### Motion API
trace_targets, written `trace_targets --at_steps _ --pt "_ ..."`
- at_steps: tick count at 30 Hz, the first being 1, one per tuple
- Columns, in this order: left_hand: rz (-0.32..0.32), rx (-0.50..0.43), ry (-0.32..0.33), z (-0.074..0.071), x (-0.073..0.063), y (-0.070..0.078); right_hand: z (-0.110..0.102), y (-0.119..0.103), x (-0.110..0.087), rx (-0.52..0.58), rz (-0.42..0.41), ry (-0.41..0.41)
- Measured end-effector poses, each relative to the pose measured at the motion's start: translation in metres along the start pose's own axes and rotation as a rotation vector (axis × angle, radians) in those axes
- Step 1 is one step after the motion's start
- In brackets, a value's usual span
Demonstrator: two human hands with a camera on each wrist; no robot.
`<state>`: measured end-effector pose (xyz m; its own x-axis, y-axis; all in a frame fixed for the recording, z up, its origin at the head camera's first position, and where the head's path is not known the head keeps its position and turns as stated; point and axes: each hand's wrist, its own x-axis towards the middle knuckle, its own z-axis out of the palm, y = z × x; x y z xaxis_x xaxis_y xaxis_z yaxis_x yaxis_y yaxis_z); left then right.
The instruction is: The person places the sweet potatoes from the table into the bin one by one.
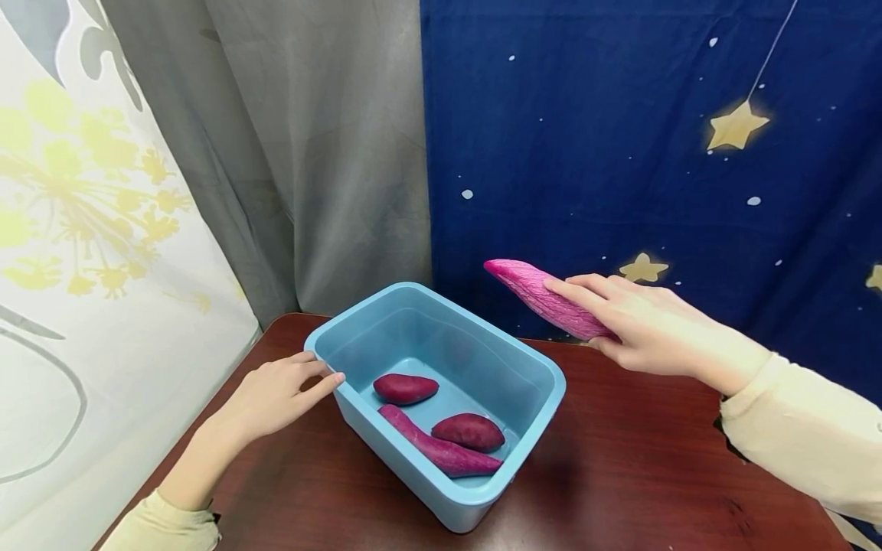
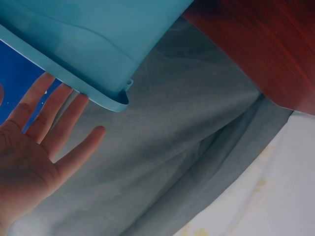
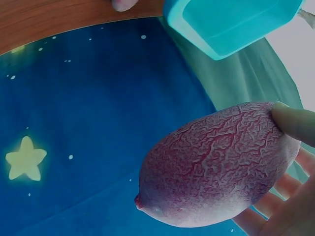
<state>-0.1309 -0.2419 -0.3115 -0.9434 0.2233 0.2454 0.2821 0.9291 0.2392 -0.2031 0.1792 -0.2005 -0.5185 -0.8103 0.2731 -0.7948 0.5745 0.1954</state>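
A wrinkled, pinkish-purple sweet potato (image 1: 544, 297) with a pointed red tip is held in my right hand (image 1: 641, 329), raised above the table to the right of the bin. In the right wrist view, the thumb lies on one side of this sweet potato (image 3: 211, 167) and the fingers on the other. My left hand (image 1: 276, 390) touches the left rim of the light blue plastic bin (image 1: 441, 490). Seen from the left wrist, its fingers are extended, fingertips at the rim. Inside the bin lie two short dark sweet potatoes (image 1: 405, 388) and a long curved one (image 1: 441, 450).
The bin stands on a reddish-brown wooden table (image 1: 661, 451). Behind it hang a grey curtain (image 1: 344, 153) and a blue starry cloth (image 1: 586, 153), with white patterned fabric (image 1: 103, 268) at left. A small pinkish thing (image 3: 124, 4), cut off, shows atop the right wrist view.
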Motion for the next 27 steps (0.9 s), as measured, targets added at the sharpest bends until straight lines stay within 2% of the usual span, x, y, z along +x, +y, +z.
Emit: trace_targets --at_steps 27 --pt "0.003 0.001 0.005 0.001 0.0 0.0 0.012 -0.015 0.032 0.074 -0.076 -0.015"
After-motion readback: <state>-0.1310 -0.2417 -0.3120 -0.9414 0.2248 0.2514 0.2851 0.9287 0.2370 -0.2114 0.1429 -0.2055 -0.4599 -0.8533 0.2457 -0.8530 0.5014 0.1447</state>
